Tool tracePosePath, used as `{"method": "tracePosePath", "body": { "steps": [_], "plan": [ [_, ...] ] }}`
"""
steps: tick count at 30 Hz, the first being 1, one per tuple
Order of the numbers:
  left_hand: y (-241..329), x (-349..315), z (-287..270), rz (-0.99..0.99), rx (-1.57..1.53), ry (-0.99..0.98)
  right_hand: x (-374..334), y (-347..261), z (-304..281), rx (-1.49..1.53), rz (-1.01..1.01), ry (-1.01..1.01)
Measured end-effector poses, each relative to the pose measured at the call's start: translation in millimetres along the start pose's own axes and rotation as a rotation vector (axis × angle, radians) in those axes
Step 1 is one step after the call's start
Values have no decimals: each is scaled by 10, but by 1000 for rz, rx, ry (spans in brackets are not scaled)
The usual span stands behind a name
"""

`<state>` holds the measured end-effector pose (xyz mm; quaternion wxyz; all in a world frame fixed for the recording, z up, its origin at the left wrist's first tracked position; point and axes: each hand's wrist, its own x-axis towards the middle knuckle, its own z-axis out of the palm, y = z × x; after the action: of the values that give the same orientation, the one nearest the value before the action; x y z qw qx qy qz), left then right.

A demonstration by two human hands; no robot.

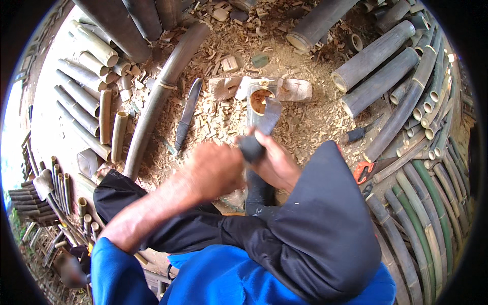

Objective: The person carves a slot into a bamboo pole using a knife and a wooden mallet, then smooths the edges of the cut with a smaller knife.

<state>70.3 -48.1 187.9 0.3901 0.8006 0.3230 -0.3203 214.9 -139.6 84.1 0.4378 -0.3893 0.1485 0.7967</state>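
Note:
Both hands meet in front of my knees at a broad-bladed knife with a black-wrapped handle. My left hand, slightly blurred, is a fist at the left of the handle. My right hand curls round the handle's right side, thumb toward the blade; its other fingers are mostly hidden. The blade lies across the open far end of a bamboo tube, where pale cut wall shows. This tube runs from a notched wooden block toward my lap. Its middle is hidden behind my hands.
Wood chips cover the ground. A second knife lies left of the block; a black-handled blade and an orange-handled saw lie right. A long curved bamboo pole and stacked bamboo pieces flank the work spot.

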Motion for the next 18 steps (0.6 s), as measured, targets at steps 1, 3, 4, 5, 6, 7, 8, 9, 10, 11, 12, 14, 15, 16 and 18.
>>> {"method": "tracePosePath", "body": {
  "steps": [1,3,4,5,6,7,8,9,10,11,12,14,15,16,18],
  "plan": [
    [44,-63,37,175,-15,-28,-108,-19,-101,-185,-35,-41],
    [201,36,136,440,35,235,-202,-117,-378,-493,-198,-61],
    [323,156,219,494,113,533,-250,-303,-456,-608,-139,2],
    [403,388,200,598,47,575,-281,-452,-546,-694,-145,80],
    [444,661,128,702,-20,618,-277,-571,-583,-781,-211,147],
    [494,909,114,657,35,586,-260,-708,-616,-882,-293,228],
    [534,1207,147,627,82,548,-259,-840,-674,-987,-368,318],
    [482,1453,160,603,81,540,-229,-941,-688,-1105,-438,390],
    [418,1662,194,578,79,531,-176,-1040,-672,-1235,-499,434],
    [432,1745,169,579,81,514,-125,-1164,-730,-1355,-558,469],
    [439,1742,77,586,-89,524,-113,-1275,-692,-1498,-609,508],
    [443,1771,-56,588,-366,545,-74,-1481,-518,-1823,-671,499],
    [412,1756,-26,609,-415,697,-20,-1586,-402,-2006,-676,438],
    [350,1741,-46,629,-457,864,12,-1686,-265,-2165,-701,369],
    [229,1719,-95,530,-545,908,224,-1839,-85,-2478,-723,106]
  ]
}}
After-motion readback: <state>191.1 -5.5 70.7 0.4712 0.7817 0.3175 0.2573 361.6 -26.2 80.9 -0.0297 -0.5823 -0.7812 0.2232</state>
